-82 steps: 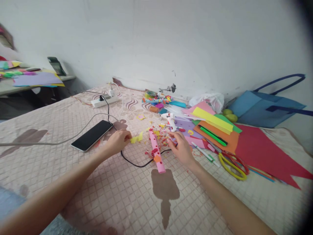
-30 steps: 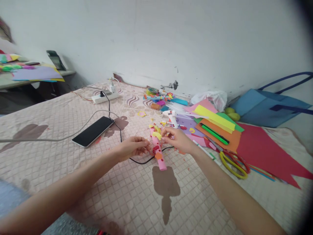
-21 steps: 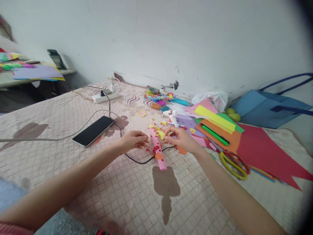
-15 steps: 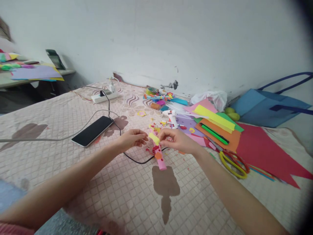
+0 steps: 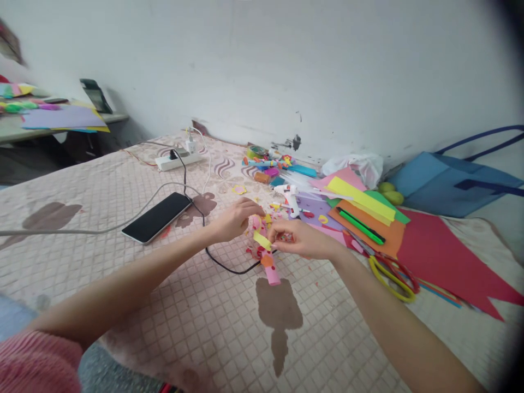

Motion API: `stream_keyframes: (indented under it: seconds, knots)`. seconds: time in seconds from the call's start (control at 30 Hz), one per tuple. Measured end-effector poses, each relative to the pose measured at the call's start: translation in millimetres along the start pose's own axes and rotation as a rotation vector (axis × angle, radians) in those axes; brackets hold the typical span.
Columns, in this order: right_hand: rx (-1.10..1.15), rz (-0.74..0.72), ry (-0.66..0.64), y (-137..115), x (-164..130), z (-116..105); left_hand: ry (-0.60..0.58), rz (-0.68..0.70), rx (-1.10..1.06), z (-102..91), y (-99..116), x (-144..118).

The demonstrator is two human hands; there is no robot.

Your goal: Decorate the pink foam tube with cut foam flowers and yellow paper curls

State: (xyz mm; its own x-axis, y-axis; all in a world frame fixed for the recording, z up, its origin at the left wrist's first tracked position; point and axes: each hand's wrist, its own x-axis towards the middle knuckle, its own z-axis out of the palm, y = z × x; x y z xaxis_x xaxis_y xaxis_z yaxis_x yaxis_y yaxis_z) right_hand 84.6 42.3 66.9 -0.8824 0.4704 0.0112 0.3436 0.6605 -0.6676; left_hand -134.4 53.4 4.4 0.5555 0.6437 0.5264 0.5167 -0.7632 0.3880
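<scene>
A strip of yellow paper (image 5: 262,240) is pinched at its right end by the fingers of my right hand (image 5: 301,238). Close to the strip's other side is my left hand (image 5: 236,219), fingers bent together over the paper scraps; its fingertips are partly hidden, so what they hold is unclear. Under the strip lies a pink paper piece (image 5: 272,275) decorated with red dots and an orange shape (image 5: 267,261). Small red and yellow scraps surround it. Behind my right hand rests a white glue gun (image 5: 290,199).
Scissors (image 5: 391,278), a green utility knife (image 5: 362,226) and coloured paper (image 5: 442,262) lie at right, before a blue bag (image 5: 450,177). On the left are a black-screened phone (image 5: 158,217), cables and a power strip (image 5: 178,160). Another table (image 5: 117,118) stands farther back.
My left hand has moved up and right, over the scraps, its fingers now bent downward. The yellow strip in my right hand has shifted slightly lower. The view has turned a little.
</scene>
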Motion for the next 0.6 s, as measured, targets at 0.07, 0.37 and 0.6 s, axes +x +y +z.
stream_keyframes:
  seconds: [0.07, 0.37, 0.6]
  knots:
    - [0.014, 0.018, 0.017, 0, -1, -2, -0.049, 0.054, 0.027, 1.1, -4, 3]
    - [0.168, 0.125, 0.229, 18, 1, -3, 0.041, -0.036, 0.050, -6.1, -7, 1]
    - [0.208, 0.129, 0.496, 26, 19, -6, 0.156, -0.499, -0.138, -10.9, -6, -17]
